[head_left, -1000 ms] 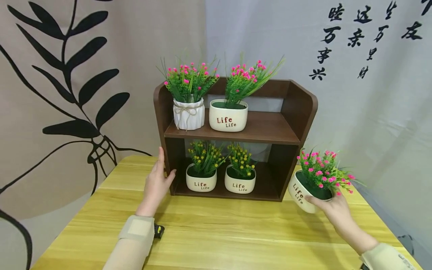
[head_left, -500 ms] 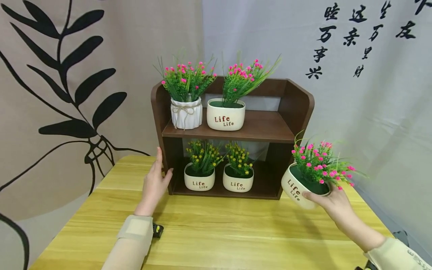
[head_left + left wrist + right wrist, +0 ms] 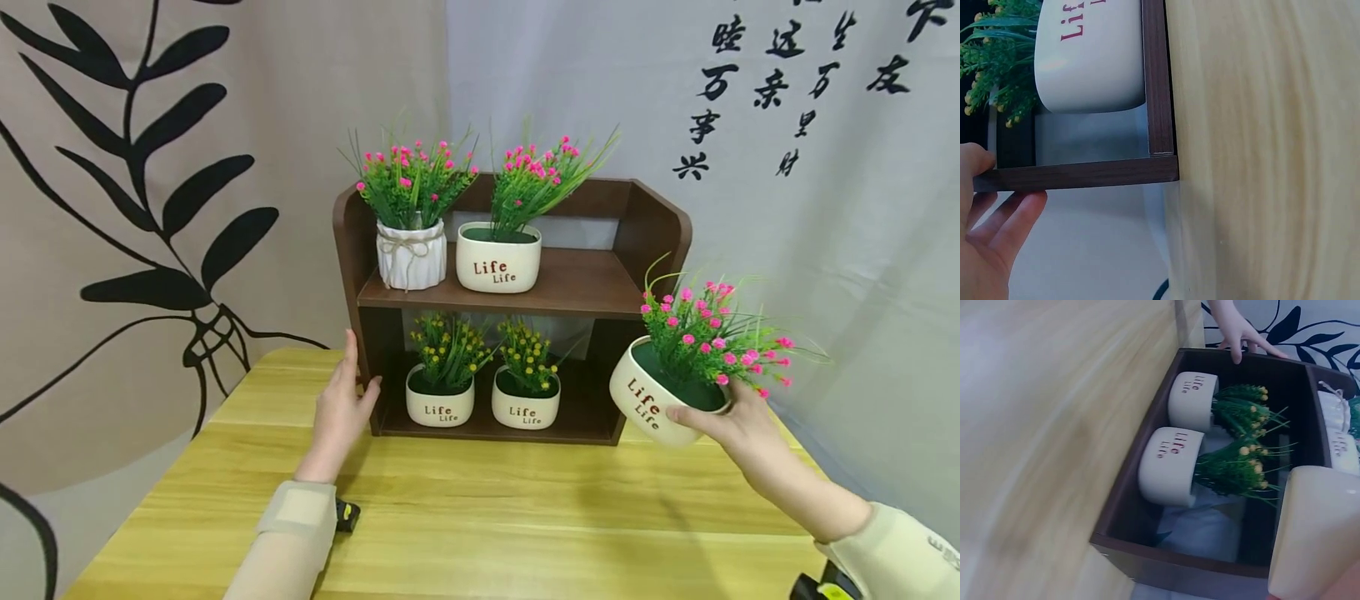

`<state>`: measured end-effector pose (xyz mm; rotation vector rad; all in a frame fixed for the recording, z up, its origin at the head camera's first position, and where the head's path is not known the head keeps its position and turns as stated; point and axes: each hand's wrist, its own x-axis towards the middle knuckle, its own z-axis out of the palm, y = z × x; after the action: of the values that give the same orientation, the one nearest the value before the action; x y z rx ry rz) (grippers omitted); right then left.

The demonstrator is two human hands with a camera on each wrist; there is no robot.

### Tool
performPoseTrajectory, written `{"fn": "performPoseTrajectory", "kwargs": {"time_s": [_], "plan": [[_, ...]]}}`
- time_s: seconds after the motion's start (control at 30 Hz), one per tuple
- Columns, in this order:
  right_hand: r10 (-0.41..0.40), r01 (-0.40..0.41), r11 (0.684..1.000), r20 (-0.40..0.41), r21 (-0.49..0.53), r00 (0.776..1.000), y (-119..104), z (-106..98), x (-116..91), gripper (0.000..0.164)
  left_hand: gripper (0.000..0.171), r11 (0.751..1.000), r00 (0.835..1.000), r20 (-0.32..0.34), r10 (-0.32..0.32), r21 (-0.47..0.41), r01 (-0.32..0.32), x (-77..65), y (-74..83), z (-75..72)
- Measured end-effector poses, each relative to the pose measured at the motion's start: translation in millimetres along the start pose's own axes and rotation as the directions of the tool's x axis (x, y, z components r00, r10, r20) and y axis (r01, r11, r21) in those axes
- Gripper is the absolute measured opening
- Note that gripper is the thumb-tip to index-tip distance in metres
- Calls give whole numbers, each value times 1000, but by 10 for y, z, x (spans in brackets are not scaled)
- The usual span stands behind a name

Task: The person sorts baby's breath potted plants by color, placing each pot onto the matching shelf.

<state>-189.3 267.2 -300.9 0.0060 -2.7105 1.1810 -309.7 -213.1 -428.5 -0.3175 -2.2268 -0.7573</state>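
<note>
My right hand [image 3: 757,433] holds a cream oval flowerpot [image 3: 647,400] lettered "Life", with pink artificial flowers, thumb on its front. The pot tilts to the left, raised above the table and overlapping the shelf's right side in the head view. My left hand [image 3: 339,421] grips the left side panel of the dark brown two-tier shelf [image 3: 577,304]; in the left wrist view, the thumb is inside the panel [image 3: 1085,175] and the fingers outside. On the upper tier stand a white pot [image 3: 411,257] tied with twine and a cream pot [image 3: 498,260], both pink-flowered.
Two cream pots with yellow flowers, a left pot [image 3: 439,402] and a right pot [image 3: 525,405], stand on the lower tier. The shelf rests on a wooden table [image 3: 480,517]. Behind it hangs a printed curtain [image 3: 300,125].
My right hand has lifted the pink-flowered pot up and leftward, closer to the shelf. My left hand stays on the side panel. The head view has shifted slightly.
</note>
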Motion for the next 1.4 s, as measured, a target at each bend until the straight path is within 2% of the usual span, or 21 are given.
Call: {"fn": "performPoseTrajectory", "kwargs": {"time_s": [0.2,0.37,0.57,0.7,0.87,1.03,1.4], "plan": [[-75,76,997,-23,15,997,-191,-114,69,62,93,1000,1000,-2,18,-4,-18,1,6,-7],[-154,156,987,-36,45,987,-312,-182,126,58,98,1000,1000,-1,28,-6,-28,-7,-5,0],[-169,169,986,-49,-8,984,-415,-205,165,57,97,1000,1000,9,26,-11,-26,-8,-5,12],[-180,181,983,-41,20,983,-500,-201,209,56,97,1000,1000,7,17,-20,-17,-8,5,5],[-218,221,974,-70,41,973,-613,-217,291,49,94,1000,1000,7,17,-26,-17,-12,-7,8],[-212,216,976,-90,38,973,-694,-238,396,48,96,999,1000,10,21,-26,-21,-12,-9,4],[-159,166,981,-69,98,985,-830,-203,581,67,97,999,1000,5,24,-28,-23,-19,-20,5]]}}
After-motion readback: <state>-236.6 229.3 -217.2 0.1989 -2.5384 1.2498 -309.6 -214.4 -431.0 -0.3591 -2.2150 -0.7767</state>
